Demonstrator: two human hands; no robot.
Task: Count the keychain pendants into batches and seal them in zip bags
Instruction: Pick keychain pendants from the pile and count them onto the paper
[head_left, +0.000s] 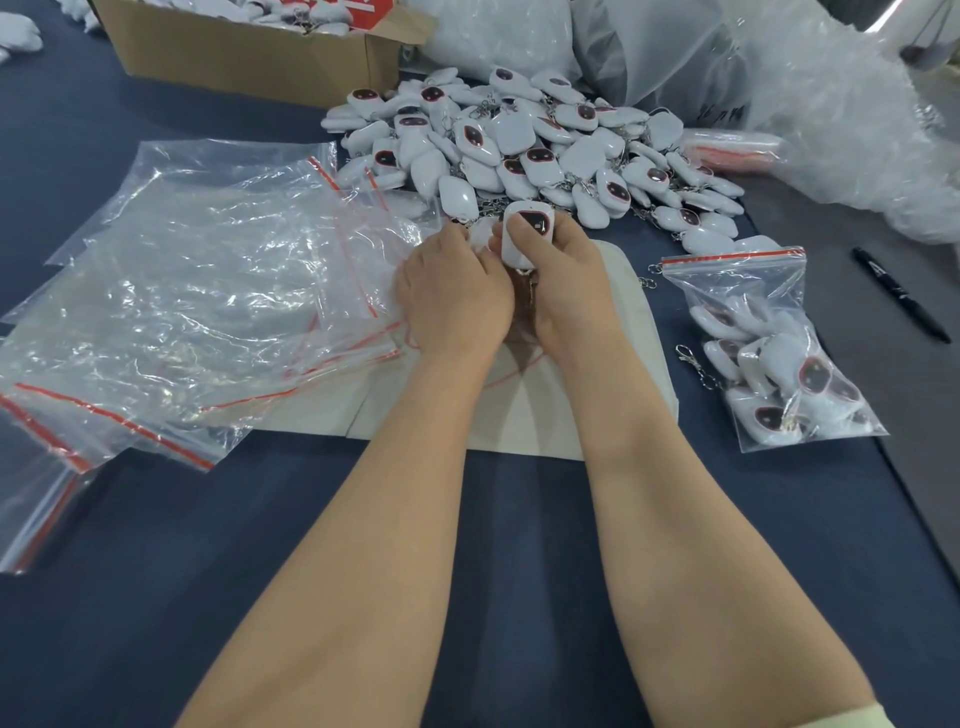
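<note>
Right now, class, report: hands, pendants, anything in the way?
Right hand pinches one pendant; left hand grip unclear. Filled zip bag at right. Pendant pile ahead, nothing blocking.

No text legible anywhere. Red-and-white label (340, 8) in cardboard box (249, 57), far left: white lettering cut off at frame edge, unreadable. Dark handwritten marks (723, 110) on grey plastic bag (649, 57), far right: perhaps digits, too blurred. Black marker pen (901, 294) on desk (519, 519), right: pale print, too small.
</note>
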